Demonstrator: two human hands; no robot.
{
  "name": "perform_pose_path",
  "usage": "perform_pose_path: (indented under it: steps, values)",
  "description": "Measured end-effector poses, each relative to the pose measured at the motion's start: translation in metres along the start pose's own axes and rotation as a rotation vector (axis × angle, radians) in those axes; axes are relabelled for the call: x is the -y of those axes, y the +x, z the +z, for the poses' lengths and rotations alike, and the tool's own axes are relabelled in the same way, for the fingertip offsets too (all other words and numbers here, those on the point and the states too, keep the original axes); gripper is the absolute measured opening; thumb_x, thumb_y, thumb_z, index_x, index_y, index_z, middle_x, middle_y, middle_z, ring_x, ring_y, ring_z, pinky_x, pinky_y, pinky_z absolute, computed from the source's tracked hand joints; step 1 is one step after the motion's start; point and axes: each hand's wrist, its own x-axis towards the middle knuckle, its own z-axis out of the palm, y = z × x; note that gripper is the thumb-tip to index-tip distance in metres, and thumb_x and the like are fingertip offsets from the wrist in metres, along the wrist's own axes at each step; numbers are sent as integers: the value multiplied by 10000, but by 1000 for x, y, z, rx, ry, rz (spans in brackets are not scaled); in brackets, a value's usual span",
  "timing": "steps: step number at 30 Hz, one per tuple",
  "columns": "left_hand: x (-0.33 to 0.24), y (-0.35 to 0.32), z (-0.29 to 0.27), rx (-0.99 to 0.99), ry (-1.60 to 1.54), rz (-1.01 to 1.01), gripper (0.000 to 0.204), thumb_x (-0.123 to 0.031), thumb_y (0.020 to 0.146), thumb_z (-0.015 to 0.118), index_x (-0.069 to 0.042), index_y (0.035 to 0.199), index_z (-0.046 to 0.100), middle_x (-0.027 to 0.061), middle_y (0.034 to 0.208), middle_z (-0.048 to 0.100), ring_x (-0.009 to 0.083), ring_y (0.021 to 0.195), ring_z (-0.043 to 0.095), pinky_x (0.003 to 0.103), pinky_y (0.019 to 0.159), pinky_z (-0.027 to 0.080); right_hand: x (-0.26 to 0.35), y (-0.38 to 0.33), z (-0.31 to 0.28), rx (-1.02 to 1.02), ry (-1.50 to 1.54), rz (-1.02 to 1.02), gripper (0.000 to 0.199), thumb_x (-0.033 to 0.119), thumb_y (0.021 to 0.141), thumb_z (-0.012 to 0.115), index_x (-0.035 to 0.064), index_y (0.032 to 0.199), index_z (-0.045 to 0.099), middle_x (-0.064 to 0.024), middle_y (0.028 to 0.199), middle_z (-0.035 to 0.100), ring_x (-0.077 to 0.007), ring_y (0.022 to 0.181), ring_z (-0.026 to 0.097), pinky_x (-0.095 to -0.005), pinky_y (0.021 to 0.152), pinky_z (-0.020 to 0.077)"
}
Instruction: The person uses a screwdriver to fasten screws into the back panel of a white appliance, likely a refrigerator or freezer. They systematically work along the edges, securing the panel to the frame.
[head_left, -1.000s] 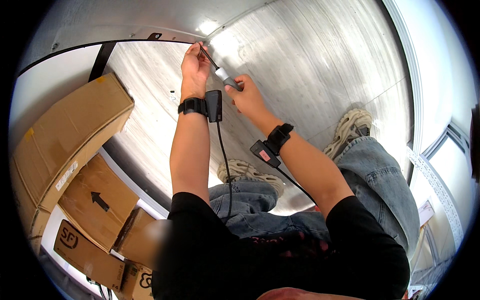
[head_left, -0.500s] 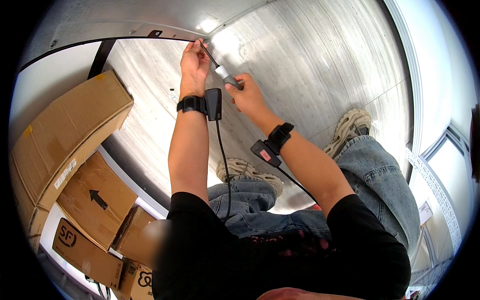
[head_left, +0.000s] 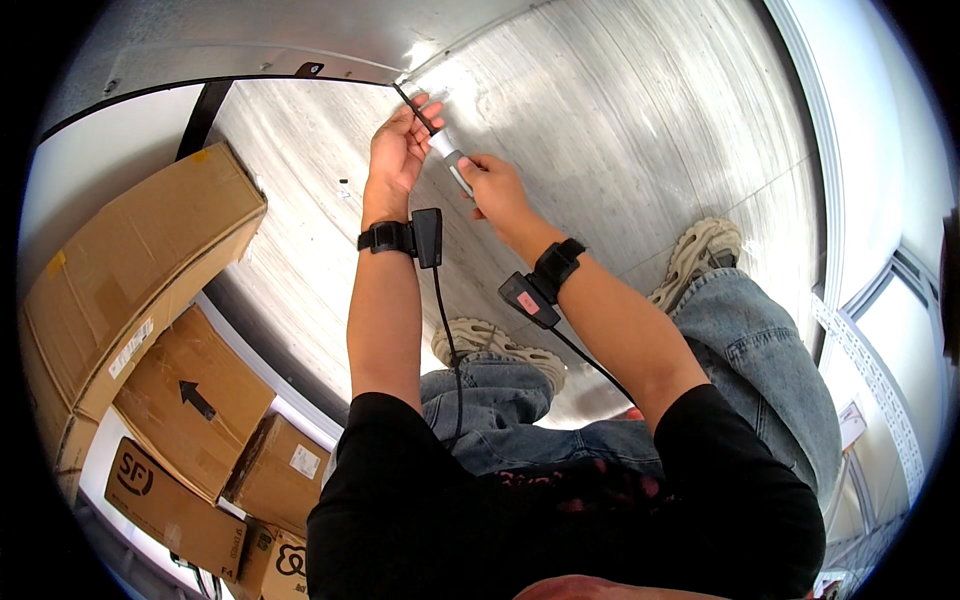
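My right hand (head_left: pixel 493 192) is wrapped round the grey and white handle of a screwdriver (head_left: pixel 459 166). Its dark shaft slants up and left, the tip meeting the lower edge of a grey metal panel (head_left: pixel 240 40) near the panel's corner. My left hand (head_left: pixel 402 145) is beside the shaft, palm turned up and fingers loosely apart, a few of them behind the shaft. Whether those fingers touch the shaft is hard to make out. What the tip sits in is too small to see.
Cardboard boxes (head_left: pixel 150 240) are stacked along the left. Pale wood-look floor (head_left: pixel 620 120) spreads ahead, with a tiny dark piece (head_left: pixel 344 182) lying on it. A white wall (head_left: pixel 870 130) rises at the right. Cables hang from both wrist-worn devices (head_left: pixel 427 238).
My left hand has come away from the panel's edge, back down along the shaft, and its fingers have opened. The screwdriver stays at the same corner; its handle has turned in my right hand.
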Motion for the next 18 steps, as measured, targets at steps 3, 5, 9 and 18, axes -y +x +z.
perform_pose_path:
  steps: [3, 5, 9, 18]
  values:
    - [-4, 5, -10, -78, 151, 28, 260, -165, 968, 394, -17, 1110, 555, 74, 937, 648, 127, 738, 601, 219, 631, 474, 5, -6, 5, 2, 70, 73, 403, 324, 894, 532, 29, 1161, 473, -69, 857, 569, -147, 742, 587, -293, 516, 437]
    - [-3, 5, -6, -139, 174, 22, 246, -168, 960, 422, -21, 1099, 562, 70, 935, 649, 119, 718, 598, 205, 604, 464, 3, -6, 5, 8, 156, 139, 437, 314, 889, 543, 14, 1187, 435, -73, 861, 569, -154, 738, 582, -295, 536, 443]
    - [-7, -1, 13, -250, 246, 2, 235, -173, 948, 462, -22, 1096, 563, 68, 928, 652, 108, 693, 595, 195, 572, 452, -10, -5, 8, -39, 8, 21, 441, 319, 873, 576, 9, 1143, 418, -86, 854, 571, -176, 698, 578, -300, 575, 455]
    - [-11, -7, 4, -123, 194, 12, 229, -160, 928, 508, -32, 1107, 567, 61, 891, 657, 110, 707, 600, 220, 587, 447, -16, -2, 2, 153, 324, 202, 414, 397, 882, 550, 32, 1060, 467, -83, 800, 559, -169, 659, 557, -299, 579, 463]
